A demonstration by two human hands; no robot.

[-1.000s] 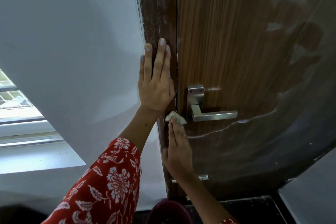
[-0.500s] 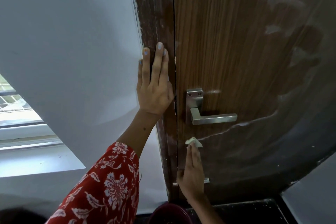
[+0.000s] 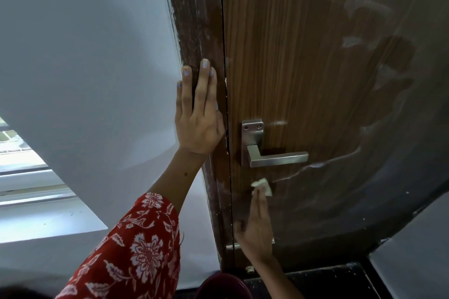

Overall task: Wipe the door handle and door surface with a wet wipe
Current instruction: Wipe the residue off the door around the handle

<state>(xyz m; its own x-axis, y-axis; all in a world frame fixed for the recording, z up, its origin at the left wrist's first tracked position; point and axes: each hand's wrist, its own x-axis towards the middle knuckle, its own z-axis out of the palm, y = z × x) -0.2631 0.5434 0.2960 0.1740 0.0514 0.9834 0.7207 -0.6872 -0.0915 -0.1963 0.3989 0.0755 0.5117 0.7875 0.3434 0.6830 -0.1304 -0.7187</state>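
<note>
A brown wooden door (image 3: 315,68) fills the right of the view, with wet and dusty streaks across it. A silver lever handle (image 3: 277,159) sits on its left side. My left hand (image 3: 199,119) rests flat with straight fingers on the dark door frame (image 3: 194,19), left of the handle. My right hand (image 3: 257,226) presses a small white wet wipe (image 3: 263,185) against the door with straight fingers, just below the handle.
A pale grey wall (image 3: 85,56) runs left of the frame, with a window (image 3: 21,165) and white sill low on the left. A dark maroon round object (image 3: 223,286) sits at the bottom edge. Black floor (image 3: 328,279) lies below the door.
My right hand slid the wipe down the door from beside the handle plate to below it, then shifted slightly right. My left hand stayed on the frame.
</note>
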